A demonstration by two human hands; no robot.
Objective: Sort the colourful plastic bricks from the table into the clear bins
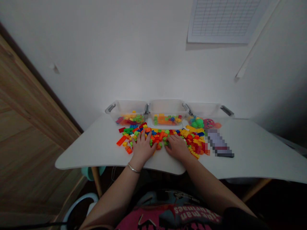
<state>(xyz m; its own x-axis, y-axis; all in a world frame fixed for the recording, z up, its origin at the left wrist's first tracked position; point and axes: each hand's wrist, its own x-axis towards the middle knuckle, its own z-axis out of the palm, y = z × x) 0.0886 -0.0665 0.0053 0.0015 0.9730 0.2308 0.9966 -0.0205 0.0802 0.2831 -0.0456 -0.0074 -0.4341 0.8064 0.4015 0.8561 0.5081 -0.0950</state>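
Colourful plastic building bricks point(161, 136) lie in a loose heap across the white table. My left hand point(143, 145), a bracelet point(133, 168) at its wrist, rests on the left part of the heap with its fingers spread. Palm down, my right hand point(177, 146) touches the middle of the heap. Its fingers curl in beside green bricks point(165, 139), and what lies under them is hidden. An orange-red long brick point(122, 140) lies left of my left hand.
Three clear bins stand along the wall: a left bin point(130, 105) and a middle bin point(168, 105) with bricks, and a right bin point(203, 108) with coloured balls point(199, 123). A blurred-out phone-like object point(219, 142) lies right of the heap on the table point(251, 150).
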